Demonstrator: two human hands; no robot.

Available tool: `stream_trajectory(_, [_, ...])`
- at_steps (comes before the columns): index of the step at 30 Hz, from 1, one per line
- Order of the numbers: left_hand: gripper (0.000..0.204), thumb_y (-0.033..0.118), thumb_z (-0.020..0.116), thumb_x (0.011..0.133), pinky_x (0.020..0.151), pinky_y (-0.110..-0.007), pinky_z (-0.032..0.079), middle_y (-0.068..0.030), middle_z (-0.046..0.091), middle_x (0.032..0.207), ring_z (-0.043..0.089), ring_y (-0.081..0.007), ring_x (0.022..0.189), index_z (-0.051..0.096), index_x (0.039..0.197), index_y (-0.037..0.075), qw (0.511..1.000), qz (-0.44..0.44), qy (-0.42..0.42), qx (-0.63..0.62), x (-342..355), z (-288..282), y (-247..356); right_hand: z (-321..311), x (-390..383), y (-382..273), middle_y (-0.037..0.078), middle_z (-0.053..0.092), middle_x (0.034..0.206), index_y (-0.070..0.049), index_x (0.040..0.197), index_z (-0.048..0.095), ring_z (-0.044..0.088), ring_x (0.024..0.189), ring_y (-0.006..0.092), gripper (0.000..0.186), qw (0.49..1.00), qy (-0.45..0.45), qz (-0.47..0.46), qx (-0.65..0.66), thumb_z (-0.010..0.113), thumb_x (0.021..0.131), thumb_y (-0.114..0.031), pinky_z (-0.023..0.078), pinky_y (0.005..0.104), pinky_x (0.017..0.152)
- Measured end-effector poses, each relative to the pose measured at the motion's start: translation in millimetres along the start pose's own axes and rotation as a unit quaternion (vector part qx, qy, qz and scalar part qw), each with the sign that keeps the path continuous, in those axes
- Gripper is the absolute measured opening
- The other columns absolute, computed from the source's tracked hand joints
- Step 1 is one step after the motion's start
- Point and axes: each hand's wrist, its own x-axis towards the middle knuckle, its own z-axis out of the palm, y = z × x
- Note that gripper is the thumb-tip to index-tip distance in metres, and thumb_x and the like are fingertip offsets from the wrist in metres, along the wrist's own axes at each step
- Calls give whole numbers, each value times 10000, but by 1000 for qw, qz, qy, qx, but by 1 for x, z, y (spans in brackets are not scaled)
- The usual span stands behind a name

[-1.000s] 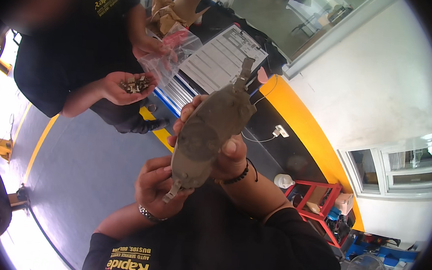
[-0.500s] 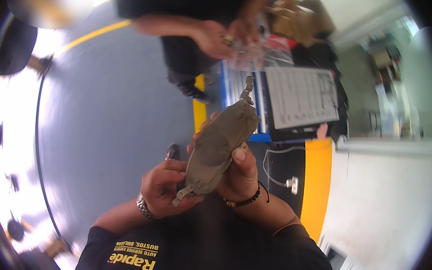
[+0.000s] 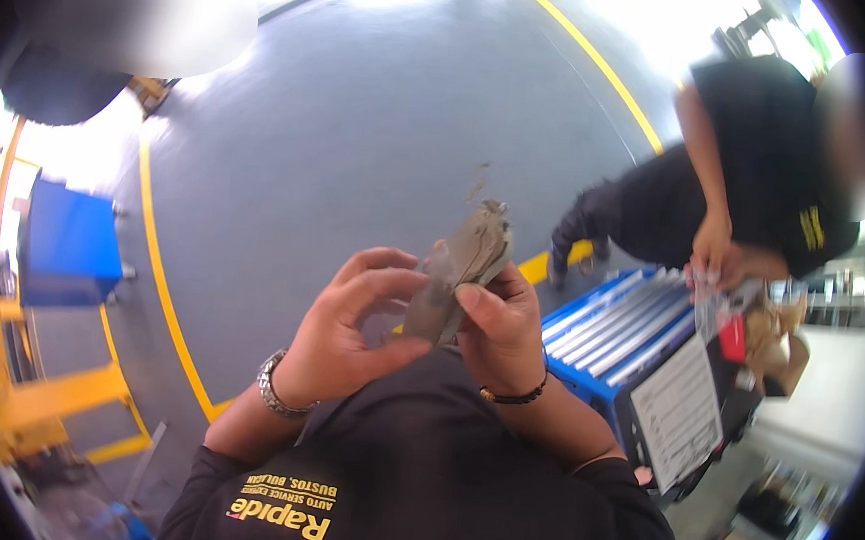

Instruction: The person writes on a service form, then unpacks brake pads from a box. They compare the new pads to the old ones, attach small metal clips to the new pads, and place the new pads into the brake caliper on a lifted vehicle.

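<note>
In front of my chest, a pair of grey-brown brake pads is held upright and tilted, with the edge of the stack turned toward me. My right hand grips them from the right, its thumb pressed on the near side and its other fingers mostly hidden behind. On the other side my left hand has its fingers curved and spread apart from the thumb, at the left edge of the pads. Its thumb lies against their lower end. A thin clip at the top looks blurred.
At the right stands a blue cart with silver slats and a printed sheet. Beyond it, a co-worker handles a clear plastic bag. A blue cabinet and yellow frame are at left; yellow lines mark the floor.
My view has swung left, so the cart and co-worker now sit at the right. The brake pads have turned from face-on to edge-on, and my left fingers have opened off their lower end.
</note>
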Motion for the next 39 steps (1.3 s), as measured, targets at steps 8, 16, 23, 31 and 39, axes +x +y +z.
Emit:
stream_trajectory(8, [608, -49, 786, 785, 919, -364, 589, -145, 478, 1386, 672, -274, 1142, 559, 1348, -10, 967, 28, 252, -15, -152, -88, -12, 131, 17, 121, 83, 675, 1181, 42, 1339, 588, 616, 1109, 163, 511, 959, -188, 87, -193, 760, 883, -109, 487, 340, 993])
stream_trajectory(16, [741, -133, 743, 812, 921, -354, 595, -122, 449, 1418, 653, -286, 1178, 441, 1473, 8, 915, 61, 388, -88, -295, -183, -41, 274, 2, 250, 83, 698, 1166, 24, 1361, 599, 643, 1057, 139, 517, 859, -314, 128, -384, 732, 866, -42, 539, 326, 946])
stream_trajectory(23, [766, -67, 747, 841, 948, -343, 567, -143, 497, 1440, 653, -274, 1196, 408, 1523, 16, 879, 75, 440, -169, -344, -272, -71, 361, 27, 340, 47, 704, 1059, 22, 1277, 647, 644, 964, 125, 449, 833, -372, 135, -386, 765, 867, -117, 543, 297, 852])
stream_trajectory(31, [712, -47, 609, 909, 998, -358, 510, -170, 528, 1438, 595, -260, 1228, 321, 1560, -9, 834, 44, 507, -214, -358, -394, -89, 437, 102, 439, 215, 739, 1017, 49, 1247, 652, 715, 893, 231, 575, 780, -418, 18, -466, 782, 768, -240, 559, 353, 822])
stream_trajectory(39, [700, -41, 574, 945, 1039, -369, 479, -166, 494, 1494, 570, -239, 1268, 291, 1582, 28, 920, 37, 288, -263, -307, -459, -102, 426, 113, 406, 244, 722, 1099, 59, 1278, 631, 719, 996, 336, 646, 833, -209, -61, -508, 797, 752, -277, 548, 375, 905])
